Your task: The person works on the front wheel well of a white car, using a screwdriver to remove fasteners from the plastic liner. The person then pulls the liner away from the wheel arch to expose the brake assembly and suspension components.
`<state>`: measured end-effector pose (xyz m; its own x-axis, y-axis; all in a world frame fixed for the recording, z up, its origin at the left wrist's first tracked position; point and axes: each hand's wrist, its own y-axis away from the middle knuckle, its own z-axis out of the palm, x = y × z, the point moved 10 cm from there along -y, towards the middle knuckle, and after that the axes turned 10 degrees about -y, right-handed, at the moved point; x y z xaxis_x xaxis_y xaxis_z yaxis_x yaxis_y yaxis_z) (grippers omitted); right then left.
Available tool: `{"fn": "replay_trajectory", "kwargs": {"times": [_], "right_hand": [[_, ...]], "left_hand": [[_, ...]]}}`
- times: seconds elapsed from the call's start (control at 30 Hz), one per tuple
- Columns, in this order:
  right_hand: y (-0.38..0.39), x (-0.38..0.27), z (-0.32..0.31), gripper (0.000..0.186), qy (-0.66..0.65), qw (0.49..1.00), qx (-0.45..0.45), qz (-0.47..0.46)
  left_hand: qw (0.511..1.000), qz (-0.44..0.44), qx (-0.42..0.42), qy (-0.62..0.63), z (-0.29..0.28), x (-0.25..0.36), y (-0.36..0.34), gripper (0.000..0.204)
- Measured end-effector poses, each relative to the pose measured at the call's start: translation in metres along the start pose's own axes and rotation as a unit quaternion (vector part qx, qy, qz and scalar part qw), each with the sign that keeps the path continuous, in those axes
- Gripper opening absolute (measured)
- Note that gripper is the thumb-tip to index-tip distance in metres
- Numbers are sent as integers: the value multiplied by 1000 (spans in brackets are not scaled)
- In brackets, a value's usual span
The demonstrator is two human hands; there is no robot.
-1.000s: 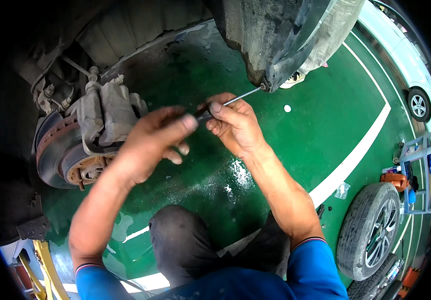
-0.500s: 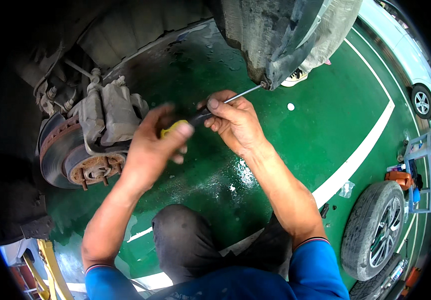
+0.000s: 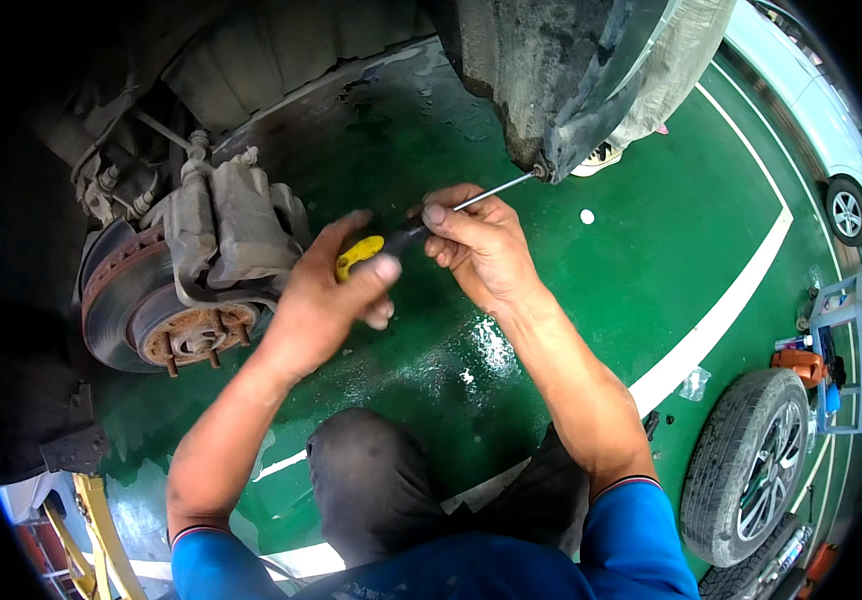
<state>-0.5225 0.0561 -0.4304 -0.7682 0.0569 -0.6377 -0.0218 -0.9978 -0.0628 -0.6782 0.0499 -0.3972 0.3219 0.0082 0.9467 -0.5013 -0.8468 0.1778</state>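
Note:
A screwdriver with a yellow and black handle slants up to the right. My left hand curls loosely round its handle, the yellow butt showing between thumb and fingers. Towards the front of that handle, my right hand pinches it between thumb and fingers where the thin metal shaft begins. The shaft's tip meets a small fastener at the lower corner of a dirty grey and black wheel-arch panel. Part of the handle is hidden by my fingers.
Left of my hands are a rusty brake disc with studs and a caliper. A yellow stand is at lower left. A removed wheel lies right on the green floor. Another person's shoe shows behind the panel.
My left hand has shifted slightly right and turned on the handle, showing more of the yellow butt. The right hand keeps its pinch, and the tip stays at the fastener.

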Motion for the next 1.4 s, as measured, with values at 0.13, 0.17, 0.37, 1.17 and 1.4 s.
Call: {"fn": "replay_trajectory", "kwargs": {"times": [0.13,0.17,0.37,1.17,1.4], "right_hand": [[-1,0,3,21,-13,1000,-12,-1],[-2,1,5,22,-29,1000,-12,1],[1,3,18,22,-85,996,-19,32],[-3,1,8,19,-65,998,6,-1],[-1,0,5,21,-48,999,1,11]], "left_hand": [[989,-111,-59,80,-4,-17,-10,47],[998,-53,-15,-7,-6,-4,-11,44],[775,410,200,-438,8,73,28,52],[991,5,9,-133,-2,11,-7,40],[824,377,203,-372,2,75,24,50]]}}
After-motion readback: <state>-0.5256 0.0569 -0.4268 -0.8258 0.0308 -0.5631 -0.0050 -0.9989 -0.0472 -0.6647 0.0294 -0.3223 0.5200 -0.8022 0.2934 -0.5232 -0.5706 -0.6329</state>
